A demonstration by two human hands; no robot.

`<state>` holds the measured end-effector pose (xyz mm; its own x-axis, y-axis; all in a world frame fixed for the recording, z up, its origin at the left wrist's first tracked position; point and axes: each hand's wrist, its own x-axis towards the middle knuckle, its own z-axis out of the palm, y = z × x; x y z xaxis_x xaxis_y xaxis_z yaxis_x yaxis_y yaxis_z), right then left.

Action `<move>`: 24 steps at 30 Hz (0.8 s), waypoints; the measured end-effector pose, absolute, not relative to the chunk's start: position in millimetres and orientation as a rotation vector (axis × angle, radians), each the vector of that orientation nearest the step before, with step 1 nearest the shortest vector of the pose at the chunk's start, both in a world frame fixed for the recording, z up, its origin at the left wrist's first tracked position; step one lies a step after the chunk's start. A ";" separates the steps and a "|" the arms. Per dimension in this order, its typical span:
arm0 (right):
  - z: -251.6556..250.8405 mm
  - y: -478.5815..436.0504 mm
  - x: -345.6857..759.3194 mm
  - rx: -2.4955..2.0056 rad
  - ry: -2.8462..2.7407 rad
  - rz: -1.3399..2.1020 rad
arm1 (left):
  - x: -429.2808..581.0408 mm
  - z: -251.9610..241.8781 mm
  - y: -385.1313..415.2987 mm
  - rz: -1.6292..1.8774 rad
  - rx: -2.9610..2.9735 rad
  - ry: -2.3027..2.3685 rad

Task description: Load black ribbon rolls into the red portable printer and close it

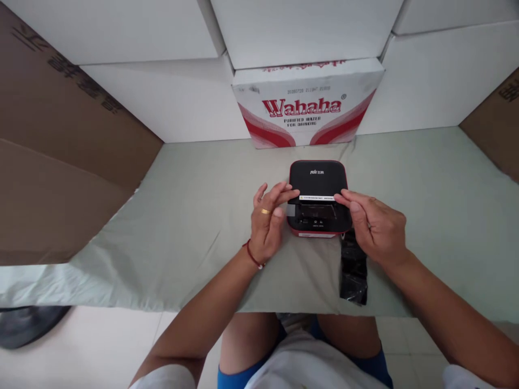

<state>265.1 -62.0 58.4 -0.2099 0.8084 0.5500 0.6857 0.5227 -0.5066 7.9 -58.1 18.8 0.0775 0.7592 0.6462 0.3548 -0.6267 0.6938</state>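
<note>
A small black device with red sides [318, 181] lies on the cloth-covered table, with a white label strip across its top and a dark glossy window below the strip. My left hand [268, 221] is at its left edge, fingers apart and holding nothing, the index fingertip touching the left end of the strip. At the right end of the strip, my right hand [377, 224] has its fingertips on the device, thumb near the index finger; what lies between them is too small to tell. A black shiny plastic piece [353, 270] lies beside the device, under the right hand's side.
Behind the device stands a white and red Wahaha carton [308, 108] against stacked white boxes [162, 97]. Brown cartons rise at the left [60, 200] and right [497, 129]. The table's front edge runs just above my lap. A black round base [32, 324] is on the floor at left.
</note>
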 end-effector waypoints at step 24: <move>42.3 -62.8 274.6 -0.800 -1.979 0.087 | 7.3 -17.5 -19.0 1.306 1.210 0.763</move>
